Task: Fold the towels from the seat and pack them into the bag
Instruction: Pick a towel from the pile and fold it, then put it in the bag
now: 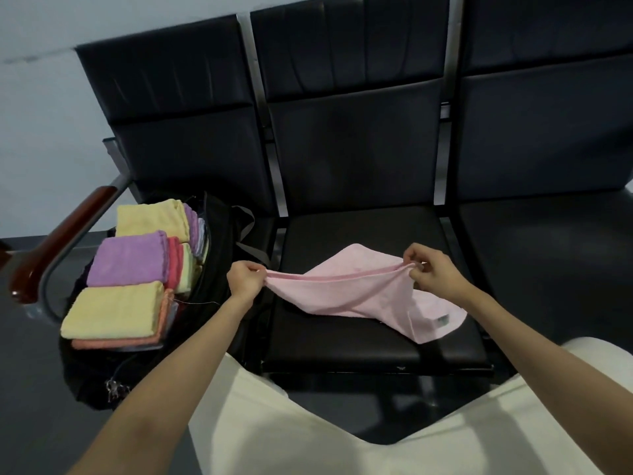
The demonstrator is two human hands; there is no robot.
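Observation:
A pink towel (356, 293) is stretched over the middle black seat (359, 347). My left hand (245, 281) pinches its left end and my right hand (433, 270) pinches its right end, both a little above the seat. The rest of the towel sags onto the cushion, with a small label near its lower right corner. On the left seat a black bag (219, 241) lies open, filled with folded towels: yellow (114, 311), purple (130, 258), another yellow (152, 219) and several more on edge.
A wooden-topped armrest (58, 241) on a metal frame runs left of the bag. The right seat (555, 255) is bare. Black backrests rise behind. My pale-clothed legs fill the lower view.

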